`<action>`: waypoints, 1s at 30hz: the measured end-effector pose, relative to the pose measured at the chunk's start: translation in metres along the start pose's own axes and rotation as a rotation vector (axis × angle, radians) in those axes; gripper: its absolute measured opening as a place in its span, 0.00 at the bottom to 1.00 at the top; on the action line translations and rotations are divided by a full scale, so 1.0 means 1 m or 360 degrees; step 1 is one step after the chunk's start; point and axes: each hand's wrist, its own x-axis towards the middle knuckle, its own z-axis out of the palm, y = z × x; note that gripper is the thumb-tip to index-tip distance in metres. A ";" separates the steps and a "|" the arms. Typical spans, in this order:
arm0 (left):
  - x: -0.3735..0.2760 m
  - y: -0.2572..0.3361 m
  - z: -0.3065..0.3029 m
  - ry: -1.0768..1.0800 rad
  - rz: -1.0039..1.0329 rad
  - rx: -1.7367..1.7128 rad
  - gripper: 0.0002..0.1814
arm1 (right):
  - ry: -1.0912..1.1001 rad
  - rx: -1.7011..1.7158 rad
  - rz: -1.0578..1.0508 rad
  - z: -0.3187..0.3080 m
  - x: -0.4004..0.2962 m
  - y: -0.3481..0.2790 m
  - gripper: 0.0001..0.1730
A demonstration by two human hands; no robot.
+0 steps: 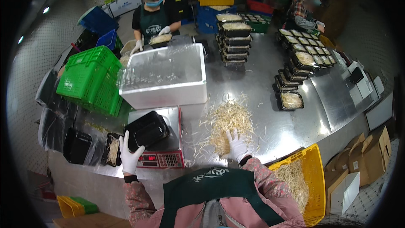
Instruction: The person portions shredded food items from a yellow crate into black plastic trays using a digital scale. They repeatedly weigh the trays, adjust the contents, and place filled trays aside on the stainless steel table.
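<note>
My left hand (129,155), in a white glove with thumb and fingers spread, is at the near left edge of a black plastic tray (148,130); whether it grips the tray cannot be told. The tray sits tilted over the steel platform of a red digital scale (166,160). My right hand (238,147), gloved too, lies with spread fingers on the near part of a loose pile of bean sprouts (232,117) on the steel table. Left of my left hand, a small black tray holds some sprouts (113,149), beside a stack of black trays (76,145).
A white foam box (164,96) with clear lids stands beyond the scale, beside green crates (90,79). Filled trays are stacked (234,41) and lined up (291,99) farther off. A yellow crate of sprouts (316,180) is at the near right. Two people (155,19) (303,12) work across the table.
</note>
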 end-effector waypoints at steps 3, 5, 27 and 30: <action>-0.002 -0.013 -0.008 -0.0073 -0.0045 0.0063 0.46 | -0.0071 -0.0045 0.0035 0.013 0.010 -0.011 0.72; 0.003 -0.012 -0.005 -0.0085 0.0096 0.0064 0.37 | 0.0089 0.0108 0.0028 0.043 0.025 0.009 0.44; -0.011 0.101 0.152 -0.0338 0.0667 -0.0266 0.11 | 0.0980 0.2500 -0.0596 -0.136 -0.014 -0.017 0.34; -0.017 0.106 0.193 -0.0383 0.0707 -0.0506 0.11 | 0.0816 0.1597 -0.0676 -0.111 0.003 -0.019 0.39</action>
